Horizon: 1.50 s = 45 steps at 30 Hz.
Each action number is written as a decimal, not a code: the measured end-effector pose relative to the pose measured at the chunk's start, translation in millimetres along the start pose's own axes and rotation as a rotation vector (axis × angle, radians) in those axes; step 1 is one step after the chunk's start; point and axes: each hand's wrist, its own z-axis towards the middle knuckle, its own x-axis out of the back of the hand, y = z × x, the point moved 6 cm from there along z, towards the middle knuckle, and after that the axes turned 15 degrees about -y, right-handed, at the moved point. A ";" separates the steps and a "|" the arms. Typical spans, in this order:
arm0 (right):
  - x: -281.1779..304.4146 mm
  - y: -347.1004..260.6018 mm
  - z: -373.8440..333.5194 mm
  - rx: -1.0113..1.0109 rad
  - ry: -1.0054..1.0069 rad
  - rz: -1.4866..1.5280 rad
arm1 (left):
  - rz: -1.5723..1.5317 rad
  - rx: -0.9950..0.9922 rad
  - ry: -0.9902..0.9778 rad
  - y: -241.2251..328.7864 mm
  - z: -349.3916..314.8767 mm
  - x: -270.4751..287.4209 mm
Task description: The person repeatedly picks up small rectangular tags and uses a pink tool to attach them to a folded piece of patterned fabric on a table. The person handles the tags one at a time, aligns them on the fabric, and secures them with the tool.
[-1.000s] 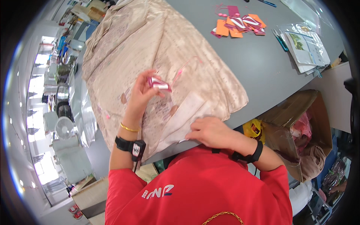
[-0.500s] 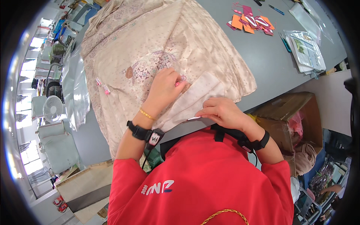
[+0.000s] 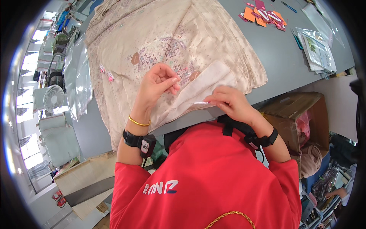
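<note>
A pale beige garment (image 3: 126, 38) with a floral print lies over the table before me. My left hand (image 3: 158, 82) is raised just above it, thumb and fingertips brought together; what they hold, if anything, is too small to make out. My right hand (image 3: 232, 103) is at the garment's near edge, closed on a small white label (image 3: 201, 102) between thumb and fingers. Close to both hands, a flap of lighter fabric (image 3: 211, 78) is folded back. Small pink-and-white pieces (image 3: 108, 73) rest on the garment at the left.
Orange and dark-red hang tags (image 3: 263, 16) lie in a pile at the far right of the grey table (image 3: 259, 45). Near them are clear plastic packets (image 3: 315, 51) and teal-handled snips (image 3: 297, 40). A cardboard box (image 3: 293, 110) stands below the right edge. Plastic sheeting (image 3: 78, 80) lies at the left.
My left hand has drawn back leftward from the pink piece that showed at its fingertips. The right hand has shifted slightly up with the white label, and the view has moved a little.
</note>
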 end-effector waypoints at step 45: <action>6.2 -12.2 -27.3 -0.220 0.299 -0.577 | 0.622 -0.003 -0.203 -44.7 3.6 -90.4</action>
